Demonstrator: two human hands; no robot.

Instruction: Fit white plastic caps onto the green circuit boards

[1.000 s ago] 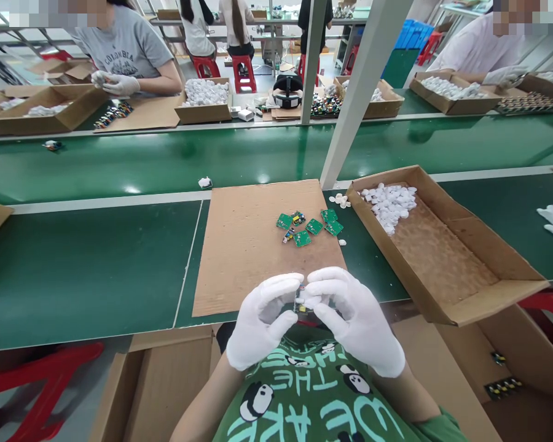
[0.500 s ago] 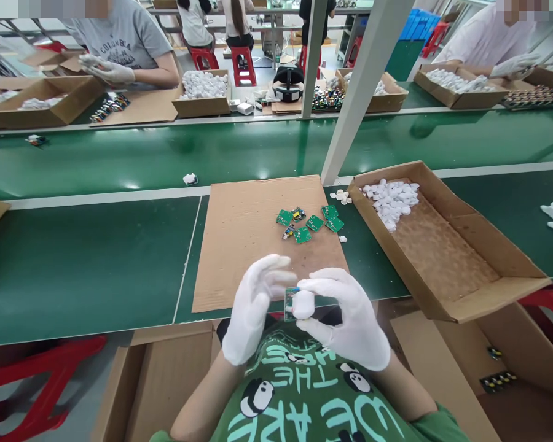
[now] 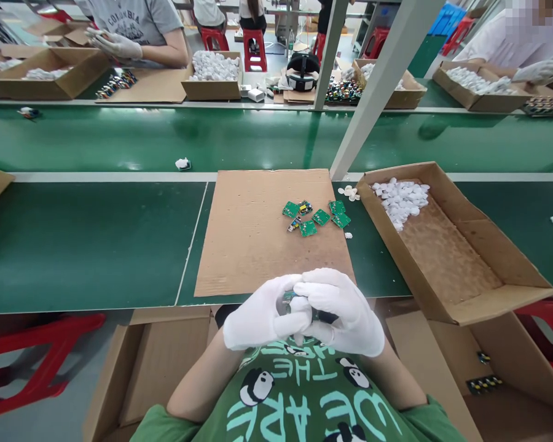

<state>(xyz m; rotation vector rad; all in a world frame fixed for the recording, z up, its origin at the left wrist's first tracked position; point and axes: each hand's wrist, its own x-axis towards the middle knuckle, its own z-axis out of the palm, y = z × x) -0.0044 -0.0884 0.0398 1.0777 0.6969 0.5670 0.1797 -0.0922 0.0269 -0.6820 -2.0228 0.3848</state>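
Note:
Both hands wear white gloves and meet close to my chest, just in front of the cardboard sheet (image 3: pixel 258 239). My left hand (image 3: pixel 262 316) and my right hand (image 3: pixel 345 313) are closed together around a small green circuit board with a white cap (image 3: pixel 291 302), which is mostly hidden by the fingers. Several more green circuit boards (image 3: pixel 316 216) lie loose on the far right part of the sheet. A cardboard box (image 3: pixel 451 258) to the right holds a pile of white caps (image 3: pixel 402 197) in its far corner.
A green conveyor belt (image 3: pixel 258 141) runs across beyond the sheet, with a small white part (image 3: pixel 182 164) on it. A slanted white post (image 3: pixel 373 92) rises at the sheet's right. Other people work at boxes across the belt. Open cardboard boxes (image 3: pixel 156 362) stand below the table.
My hands have closed tighter together, pressing the white cap and board between them; half a second ago the cap showed openly in my right fingers. The belt's small white part drifted left.

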